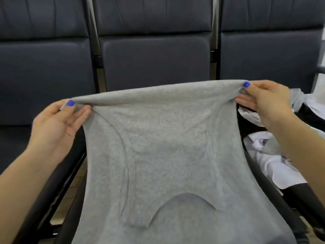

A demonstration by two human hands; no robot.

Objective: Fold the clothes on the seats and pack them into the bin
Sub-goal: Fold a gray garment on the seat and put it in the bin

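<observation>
The gray shirt [163, 138] is held taut by its folded top edge, pinched at one corner by the left hand [61, 120] and at the other by the right hand [263, 103], its length hanging toward the person over the middle seat [154, 64].

Lighting even and diffuse, moderately bright; no glare. Soft sheen on dark seat backs [154, 55]. Faint shadows within grey garment [167, 147] folds. Slight softness overall; wide-angle bowing at frame edges.
</observation>
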